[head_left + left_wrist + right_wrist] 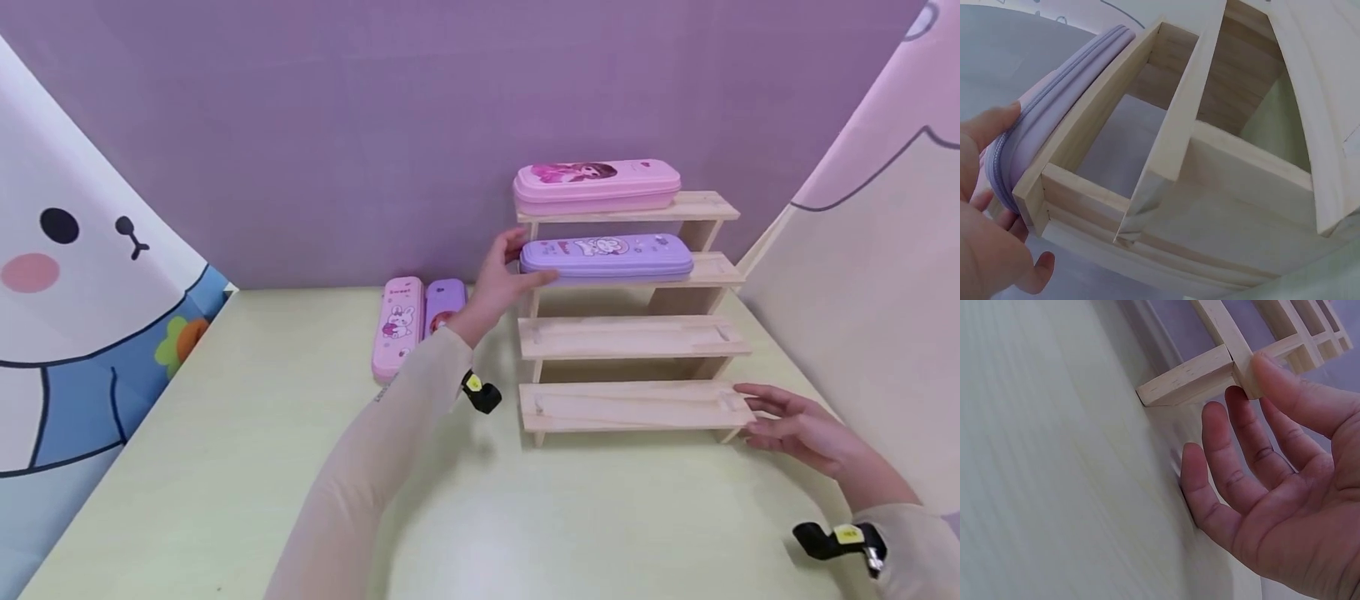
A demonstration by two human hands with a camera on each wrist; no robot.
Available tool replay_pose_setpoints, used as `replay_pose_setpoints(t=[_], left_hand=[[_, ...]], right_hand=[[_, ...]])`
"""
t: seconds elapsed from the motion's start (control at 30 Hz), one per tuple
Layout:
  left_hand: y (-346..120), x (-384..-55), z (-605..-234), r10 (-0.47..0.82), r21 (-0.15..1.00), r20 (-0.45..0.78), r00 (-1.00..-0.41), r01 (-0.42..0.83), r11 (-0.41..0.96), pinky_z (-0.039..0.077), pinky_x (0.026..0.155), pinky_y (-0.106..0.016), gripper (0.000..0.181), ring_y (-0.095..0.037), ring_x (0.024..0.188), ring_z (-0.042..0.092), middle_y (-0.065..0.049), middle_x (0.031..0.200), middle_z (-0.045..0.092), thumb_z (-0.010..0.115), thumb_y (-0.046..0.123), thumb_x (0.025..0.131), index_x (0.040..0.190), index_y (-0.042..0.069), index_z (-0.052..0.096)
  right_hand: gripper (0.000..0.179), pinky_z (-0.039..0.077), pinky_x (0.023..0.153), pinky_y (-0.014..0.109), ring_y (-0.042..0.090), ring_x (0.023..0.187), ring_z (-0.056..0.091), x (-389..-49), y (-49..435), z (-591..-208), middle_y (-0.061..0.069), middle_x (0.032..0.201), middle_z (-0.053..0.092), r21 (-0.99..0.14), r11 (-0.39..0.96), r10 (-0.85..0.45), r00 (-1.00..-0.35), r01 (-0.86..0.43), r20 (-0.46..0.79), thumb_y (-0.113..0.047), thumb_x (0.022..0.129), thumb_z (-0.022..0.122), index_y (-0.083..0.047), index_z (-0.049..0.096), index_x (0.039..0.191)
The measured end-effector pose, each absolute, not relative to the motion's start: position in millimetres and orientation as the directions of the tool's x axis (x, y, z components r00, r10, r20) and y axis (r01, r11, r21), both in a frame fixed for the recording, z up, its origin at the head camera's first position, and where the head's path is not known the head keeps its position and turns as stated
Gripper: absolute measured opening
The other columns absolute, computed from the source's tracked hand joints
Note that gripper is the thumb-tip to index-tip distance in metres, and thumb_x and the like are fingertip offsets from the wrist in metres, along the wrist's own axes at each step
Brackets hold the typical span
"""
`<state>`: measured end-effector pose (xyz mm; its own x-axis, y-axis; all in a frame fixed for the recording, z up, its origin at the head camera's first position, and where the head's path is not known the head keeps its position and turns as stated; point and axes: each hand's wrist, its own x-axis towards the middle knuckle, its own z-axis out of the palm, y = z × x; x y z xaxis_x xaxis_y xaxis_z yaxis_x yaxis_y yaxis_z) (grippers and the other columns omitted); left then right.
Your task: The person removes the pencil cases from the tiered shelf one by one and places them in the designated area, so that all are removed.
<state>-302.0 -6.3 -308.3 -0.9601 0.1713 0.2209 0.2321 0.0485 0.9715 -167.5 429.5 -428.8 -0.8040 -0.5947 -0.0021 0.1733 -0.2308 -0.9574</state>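
Observation:
My left hand (495,287) holds the left end of a purple pencil case (607,257) with a cartoon on its lid. The case lies along the second tier from the top of a stepped wooden rack (633,337). In the left wrist view, the thumb lies along the zipped side of the purple case (1054,106), and the other fingers reach round its end. My right hand (798,429) is at the right end of the lowest tier. Seen from the right wrist, its thumb and fingertips pinch the end of that wooden board (1244,372).
A pink pencil case (600,187) lies on the top tier. Left of the rack, another pink case (399,325) and a purple case (446,302) lie side by side on the pale table (300,400), the latter partly behind my left arm. A purple backdrop (337,150) stands behind.

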Motion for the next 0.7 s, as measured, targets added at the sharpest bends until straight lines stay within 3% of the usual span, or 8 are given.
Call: replay_pose_setpoints(t=[0.27, 0.7], left_hand=[[-10.5, -304.4, -313.0, 0.208, 0.963, 0.221, -0.953, 0.246, 0.106, 0.04, 0.106, -0.027, 0.088, -0.021, 0.129, 0.046, -0.005, 0.146, 0.049, 0.087, 0.011, 0.077, 0.151, 0.013, 0.04], [-12.3, -300.0, -314.3, 0.218, 0.954, 0.274, -0.937, 0.293, 0.061, 0.044, 0.103, -0.031, 0.079, -0.022, 0.122, 0.049, -0.003, 0.139, 0.055, 0.089, 0.008, 0.073, 0.143, 0.011, 0.05]], right_hand=[[0.063, 0.055, 0.089, 0.033, 0.019, 0.109, 0.065, -168.7, 432.2, -426.9, -0.004, 0.126, 0.063, -0.962, -0.208, -0.622, -0.783, 0.179, -0.011, 0.018, 0.098, 0.034, -0.025, 0.06, 0.136], [0.063, 0.055, 0.09, 0.034, 0.019, 0.111, 0.065, -169.7, 432.7, -430.5, -0.004, 0.129, 0.062, -0.951, -0.252, -0.631, -0.775, 0.18, 0.02, 0.019, 0.098, 0.034, -0.022, 0.06, 0.137]])
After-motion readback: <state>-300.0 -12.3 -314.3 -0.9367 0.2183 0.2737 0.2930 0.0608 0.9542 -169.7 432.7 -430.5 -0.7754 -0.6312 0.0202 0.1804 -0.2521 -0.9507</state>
